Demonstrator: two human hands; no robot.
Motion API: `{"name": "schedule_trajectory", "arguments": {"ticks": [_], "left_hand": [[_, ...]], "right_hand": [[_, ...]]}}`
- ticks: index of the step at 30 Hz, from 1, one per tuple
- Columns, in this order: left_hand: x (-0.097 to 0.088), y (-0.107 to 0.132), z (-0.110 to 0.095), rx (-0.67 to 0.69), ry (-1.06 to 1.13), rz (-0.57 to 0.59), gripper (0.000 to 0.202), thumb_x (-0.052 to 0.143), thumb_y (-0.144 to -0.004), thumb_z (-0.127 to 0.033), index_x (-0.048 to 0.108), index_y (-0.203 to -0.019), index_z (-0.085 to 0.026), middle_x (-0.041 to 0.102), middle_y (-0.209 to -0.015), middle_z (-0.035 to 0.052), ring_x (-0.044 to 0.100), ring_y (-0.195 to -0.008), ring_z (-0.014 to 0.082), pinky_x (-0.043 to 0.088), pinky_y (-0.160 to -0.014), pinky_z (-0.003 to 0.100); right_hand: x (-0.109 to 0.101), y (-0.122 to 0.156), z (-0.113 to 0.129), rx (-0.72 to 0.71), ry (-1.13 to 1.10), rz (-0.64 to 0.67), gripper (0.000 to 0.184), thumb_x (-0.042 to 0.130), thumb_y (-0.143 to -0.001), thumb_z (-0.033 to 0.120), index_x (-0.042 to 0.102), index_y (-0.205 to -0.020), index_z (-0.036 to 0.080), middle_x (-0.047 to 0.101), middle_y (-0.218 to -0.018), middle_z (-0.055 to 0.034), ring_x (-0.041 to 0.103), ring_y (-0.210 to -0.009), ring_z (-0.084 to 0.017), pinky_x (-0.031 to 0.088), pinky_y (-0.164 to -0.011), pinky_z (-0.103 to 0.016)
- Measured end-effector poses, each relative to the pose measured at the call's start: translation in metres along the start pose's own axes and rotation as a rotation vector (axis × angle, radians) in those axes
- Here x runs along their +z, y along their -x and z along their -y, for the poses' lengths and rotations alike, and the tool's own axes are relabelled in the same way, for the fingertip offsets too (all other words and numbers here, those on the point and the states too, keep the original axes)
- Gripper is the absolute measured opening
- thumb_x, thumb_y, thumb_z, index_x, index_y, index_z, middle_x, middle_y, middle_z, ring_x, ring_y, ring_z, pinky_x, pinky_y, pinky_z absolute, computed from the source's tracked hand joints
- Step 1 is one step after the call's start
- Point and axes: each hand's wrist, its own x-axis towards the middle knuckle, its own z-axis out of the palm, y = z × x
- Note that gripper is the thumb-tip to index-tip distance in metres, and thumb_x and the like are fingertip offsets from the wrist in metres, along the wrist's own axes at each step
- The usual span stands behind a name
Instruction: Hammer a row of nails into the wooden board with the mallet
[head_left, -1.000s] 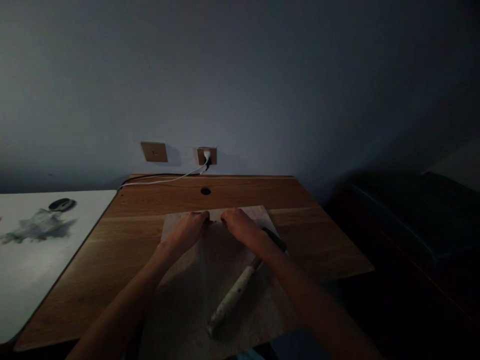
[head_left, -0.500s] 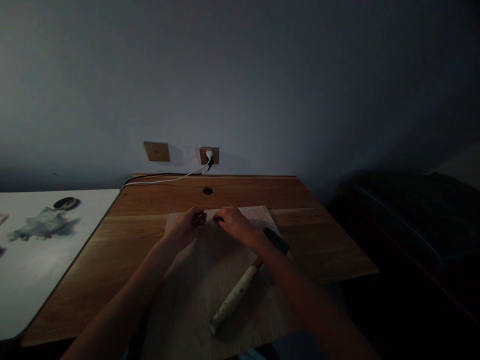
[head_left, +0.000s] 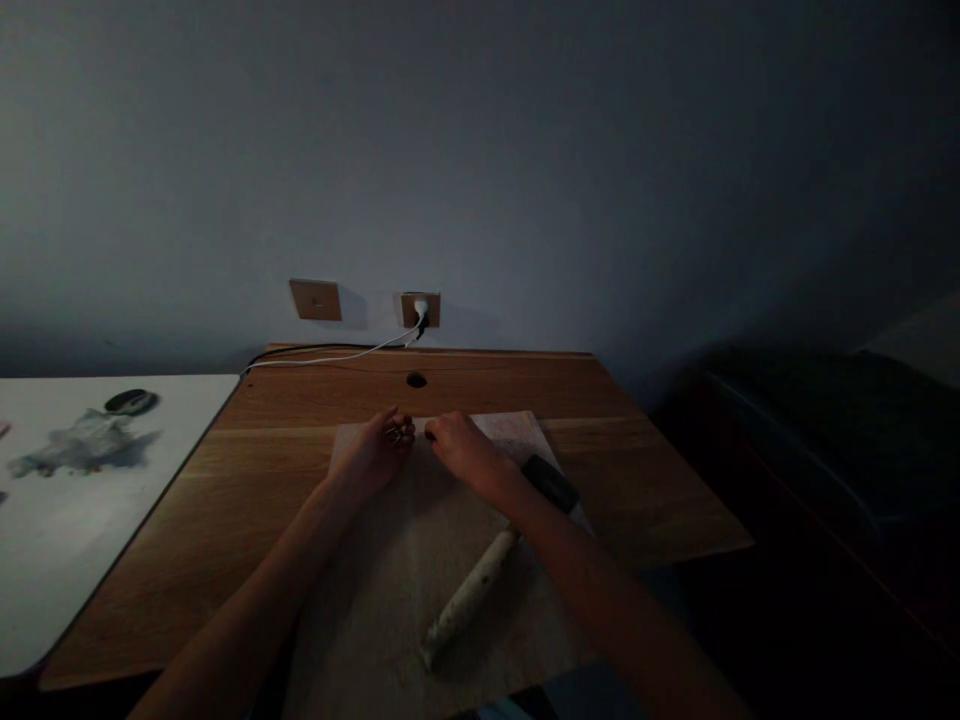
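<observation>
A pale board or sheet (head_left: pixel 420 590) lies on the wooden desk (head_left: pixel 270 470) in dim light. My left hand (head_left: pixel 375 452) rests at the board's far edge, turned palm-up, fingers curled around some small shiny bits I cannot name. My right hand (head_left: pixel 463 450) sits just to its right, fingers pinched together toward the left hand; whatever it pinches is too small to see. A hammer (head_left: pixel 491 565) with a pale handle and dark head lies on the board under my right forearm.
A white cable (head_left: pixel 330 358) runs from a wall socket (head_left: pixel 420 309) across the desk's back edge, near a round cable hole (head_left: pixel 416 380). A white table (head_left: pixel 82 500) with a dark blot stands to the left. Dark furniture (head_left: pixel 825 440) fills the right.
My left hand has turned from palm-down to palm-up, showing small shiny bits in its fingers. My right hand has shifted slightly left, toward it. The hammer has not moved.
</observation>
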Motion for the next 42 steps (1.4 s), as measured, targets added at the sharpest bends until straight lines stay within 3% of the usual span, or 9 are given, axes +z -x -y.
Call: {"name": "schedule_trajectory", "arguments": {"ticks": [2, 5, 15, 18, 23, 30, 37, 42], "left_hand": [[0.003, 0.003, -0.005, -0.144, 0.358, -0.043, 0.030, 0.048, -0.100, -0.027, 0.064, -0.080, -0.013, 0.067, -0.075, 0.0089, 0.067, -0.070, 0.0149, 0.058, -0.068, 0.022], [0.005, 0.007, -0.010, -0.185, 0.485, -0.066, 0.034, 0.043, -0.103, -0.027, 0.067, -0.086, -0.010, 0.071, -0.081, 0.0131, 0.071, -0.079, 0.0183, 0.061, -0.077, 0.025], [0.005, 0.006, -0.006, -0.151, 0.426, -0.062, 0.031, 0.044, -0.102, -0.020, 0.068, -0.085, -0.012, 0.074, -0.084, 0.0124, 0.073, -0.079, 0.0178, 0.060, -0.081, 0.026], [0.003, 0.004, -0.003, -0.139, 0.403, -0.055, 0.029, 0.045, -0.100, -0.016, 0.068, -0.083, -0.012, 0.075, -0.085, 0.0122, 0.073, -0.080, 0.0175, 0.059, -0.081, 0.026], [0.002, 0.006, -0.003, -0.103, 0.403, -0.040, 0.028, 0.047, -0.098, -0.013, 0.069, -0.080, -0.011, 0.074, -0.088, 0.0131, 0.073, -0.086, 0.0185, 0.059, -0.086, 0.026], [0.001, 0.005, 0.000, -0.088, 0.410, -0.017, 0.030, 0.046, -0.099, -0.014, 0.069, -0.080, -0.012, 0.075, -0.089, 0.0128, 0.072, -0.084, 0.0171, 0.059, -0.086, 0.026], [-0.004, 0.001, 0.003, -0.096, 0.405, -0.013, 0.021, 0.053, -0.095, -0.015, 0.069, -0.082, -0.012, 0.075, -0.092, 0.0132, 0.072, -0.089, 0.0184, 0.057, -0.093, 0.028], [-0.003, 0.002, 0.003, -0.101, 0.382, -0.008, 0.019, 0.055, -0.094, -0.017, 0.069, -0.082, -0.015, 0.076, -0.090, 0.0103, 0.071, -0.089, 0.0178, 0.055, -0.093, 0.028]], "right_hand": [[-0.001, -0.001, 0.001, 0.008, 0.011, 0.014, 0.032, 0.047, -0.097, 0.006, 0.077, -0.106, 0.009, 0.078, -0.105, -0.0198, 0.073, -0.099, -0.024, 0.052, -0.084, -0.027], [-0.002, -0.002, 0.003, 0.005, 0.023, 0.026, 0.034, 0.045, -0.097, 0.004, 0.077, -0.108, 0.009, 0.078, -0.106, -0.0195, 0.073, -0.101, -0.025, 0.052, -0.085, -0.027], [-0.001, 0.001, -0.004, -0.106, 0.065, 0.083, 0.032, 0.048, -0.099, 0.007, 0.077, -0.111, 0.012, 0.077, -0.109, -0.0191, 0.073, -0.104, -0.026, 0.052, -0.089, -0.028], [-0.001, 0.000, -0.002, -0.070, 0.060, 0.066, 0.033, 0.047, -0.099, 0.008, 0.076, -0.114, 0.013, 0.078, -0.108, -0.0170, 0.074, -0.102, -0.024, 0.053, -0.087, -0.027], [0.002, -0.001, 0.006, 0.012, 0.065, 0.029, 0.037, 0.041, -0.100, 0.006, 0.075, -0.114, 0.006, 0.076, -0.108, -0.0235, 0.074, -0.100, -0.028, 0.054, -0.085, -0.032], [0.000, 0.000, -0.002, -0.102, 0.042, 0.076, 0.033, 0.048, -0.099, 0.007, 0.077, -0.111, 0.014, 0.077, -0.111, -0.0160, 0.073, -0.104, -0.023, 0.051, -0.089, -0.026], [0.004, -0.003, 0.003, -0.020, 0.050, 0.049, 0.033, 0.045, -0.099, 0.006, 0.076, -0.110, 0.007, 0.076, -0.106, -0.0233, 0.074, -0.099, -0.029, 0.054, -0.084, -0.032], [-0.001, -0.001, -0.003, -0.149, -0.012, 0.067, 0.031, 0.051, -0.097, 0.006, 0.078, -0.110, 0.011, 0.077, -0.109, -0.0187, 0.073, -0.103, -0.026, 0.052, -0.089, -0.030]]}}
